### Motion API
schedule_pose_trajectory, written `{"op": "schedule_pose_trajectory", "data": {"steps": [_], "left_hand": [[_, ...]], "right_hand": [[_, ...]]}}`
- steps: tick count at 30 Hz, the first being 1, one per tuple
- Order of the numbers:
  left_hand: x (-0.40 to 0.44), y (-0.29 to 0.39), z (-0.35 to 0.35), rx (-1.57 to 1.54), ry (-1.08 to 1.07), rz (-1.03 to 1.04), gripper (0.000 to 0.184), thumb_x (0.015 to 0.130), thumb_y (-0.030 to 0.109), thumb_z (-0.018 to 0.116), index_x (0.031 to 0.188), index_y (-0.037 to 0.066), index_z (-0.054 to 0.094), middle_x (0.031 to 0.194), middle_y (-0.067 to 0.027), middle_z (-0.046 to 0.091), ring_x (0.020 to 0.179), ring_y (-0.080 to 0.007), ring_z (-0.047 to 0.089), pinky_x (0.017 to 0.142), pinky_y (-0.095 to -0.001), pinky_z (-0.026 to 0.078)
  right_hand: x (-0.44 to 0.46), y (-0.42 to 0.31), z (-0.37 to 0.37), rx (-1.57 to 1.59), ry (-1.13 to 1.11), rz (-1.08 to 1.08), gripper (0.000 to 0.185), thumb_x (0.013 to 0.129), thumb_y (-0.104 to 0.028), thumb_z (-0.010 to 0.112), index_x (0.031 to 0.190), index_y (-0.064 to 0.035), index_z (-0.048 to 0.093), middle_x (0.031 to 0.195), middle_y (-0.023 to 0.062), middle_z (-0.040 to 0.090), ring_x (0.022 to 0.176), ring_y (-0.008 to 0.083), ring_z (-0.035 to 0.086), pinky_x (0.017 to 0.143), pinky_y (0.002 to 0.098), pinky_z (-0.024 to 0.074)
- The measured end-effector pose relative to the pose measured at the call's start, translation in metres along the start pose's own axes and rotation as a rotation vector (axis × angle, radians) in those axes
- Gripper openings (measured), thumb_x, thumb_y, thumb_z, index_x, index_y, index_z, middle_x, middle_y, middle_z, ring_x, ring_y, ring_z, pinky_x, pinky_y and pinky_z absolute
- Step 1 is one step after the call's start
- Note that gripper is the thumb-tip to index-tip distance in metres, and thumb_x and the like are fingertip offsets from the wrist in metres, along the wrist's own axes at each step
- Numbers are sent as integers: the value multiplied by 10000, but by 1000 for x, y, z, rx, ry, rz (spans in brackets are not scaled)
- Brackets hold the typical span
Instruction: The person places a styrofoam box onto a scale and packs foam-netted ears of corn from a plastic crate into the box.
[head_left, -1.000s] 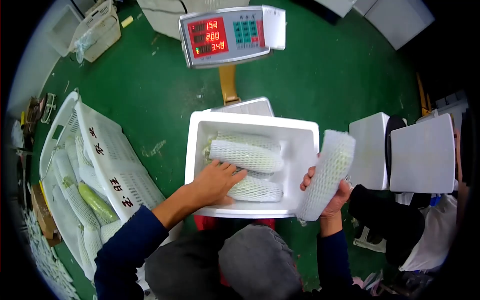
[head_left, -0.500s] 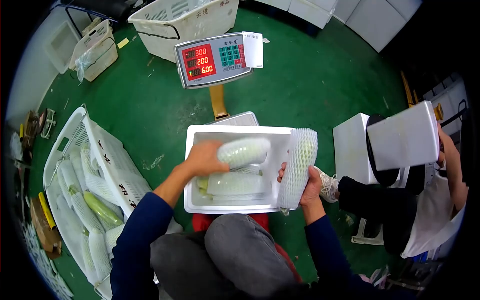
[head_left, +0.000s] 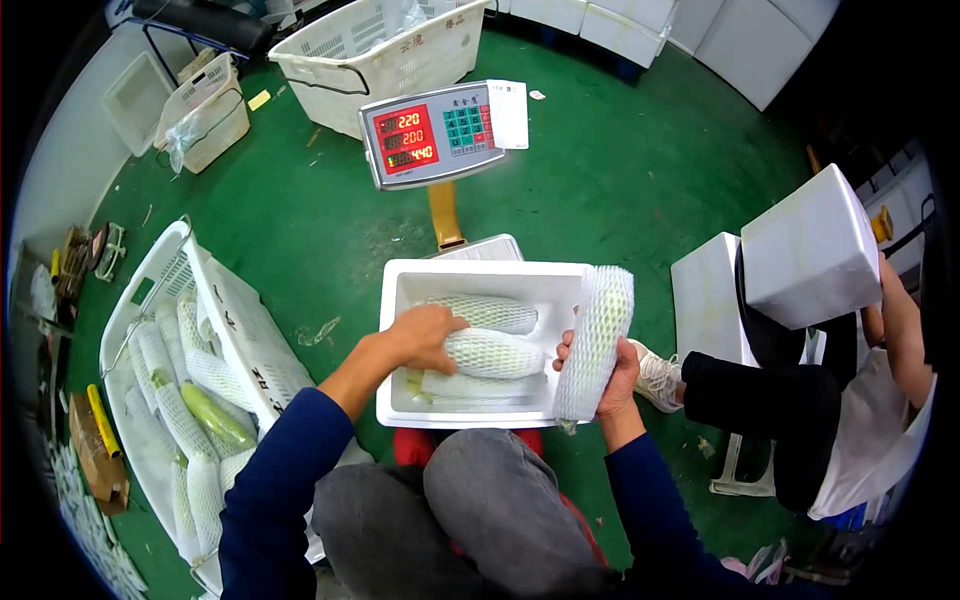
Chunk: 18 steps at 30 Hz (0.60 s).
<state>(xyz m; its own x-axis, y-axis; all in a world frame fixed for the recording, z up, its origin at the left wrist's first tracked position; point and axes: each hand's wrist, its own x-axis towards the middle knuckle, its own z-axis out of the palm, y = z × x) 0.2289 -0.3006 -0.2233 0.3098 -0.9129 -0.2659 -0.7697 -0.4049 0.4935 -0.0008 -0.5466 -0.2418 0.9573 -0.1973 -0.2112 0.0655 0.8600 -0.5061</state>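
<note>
A white foam box [head_left: 390,400] stands in front of my knees. Several long pale green vegetables in white foam nets lie sideways in it, one along the back [head_left: 500,313] and one along the front [head_left: 480,390]. My left hand [head_left: 428,335] is closed around the left end of the middle netted vegetable [head_left: 497,354], which lies between those two. At the box's right side, my right hand [head_left: 618,375] grips another netted vegetable [head_left: 597,335], held upright beside the rim. My right palm and part of the fingers are hidden behind it.
Under the box is a scale platform [head_left: 480,250]; its display [head_left: 435,135] reads 2.20, 2.00 and 4.40. A white crate [head_left: 235,335] of netted vegetables stands left. On the right a person [head_left: 895,370] handles a white foam box [head_left: 810,250]. Another crate [head_left: 400,60] stands behind the scale.
My left hand has lowered its netted vegetable into the middle of the box and still touches it. The display fell from 3.00 to 2.20. The person's foam box has tilted.
</note>
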Motion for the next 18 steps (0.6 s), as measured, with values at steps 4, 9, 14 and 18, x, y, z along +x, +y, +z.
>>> {"op": "schedule_pose_trajectory", "data": {"steps": [4, 9, 14, 18], "left_hand": [[26, -8, 14, -187, 9, -158, 593, 934, 553, 564, 1159, 25, 713, 1155, -219, 661, 1132, -392, 581, 989, -442, 466], [56, -19, 28, 44, 21, -120, 459, 965, 278, 542, 1341, 19, 583, 1250, -252, 637, 1180, -404, 567, 1024, -436, 446], [68, -42, 51, 66, -33, -87, 604, 890, 301, 625, 1416, 30, 505, 1401, -224, 557, 1336, -398, 473, 1126, -480, 344], [84, -16, 35, 89, -186, -285, 756, 867, 532, 600, 1403, 3, 531, 1456, -255, 494, 1406, -407, 392, 1181, -496, 240]], "right_hand": [[0, 1, 2, -81, 66, 17, 879, 749, -579, 683, 1405, -37, 461, 1063, 159, 612, 952, 292, 616, 846, 428, 519], [5, 6, 1, -235, 57, 71, 765, 726, -525, 687, 1242, 29, 578, 1093, 175, 651, 973, 299, 653, 866, 396, 532], [12, 5, 4, -127, 14, 145, 713, 757, -469, 653, 1269, 20, 561, 1104, 190, 655, 976, 302, 658, 871, 412, 537], [12, 10, 6, 70, 30, 148, 726, 774, -483, 642, 1303, 3, 542, 1114, 200, 647, 969, 309, 658, 857, 442, 544]]}}
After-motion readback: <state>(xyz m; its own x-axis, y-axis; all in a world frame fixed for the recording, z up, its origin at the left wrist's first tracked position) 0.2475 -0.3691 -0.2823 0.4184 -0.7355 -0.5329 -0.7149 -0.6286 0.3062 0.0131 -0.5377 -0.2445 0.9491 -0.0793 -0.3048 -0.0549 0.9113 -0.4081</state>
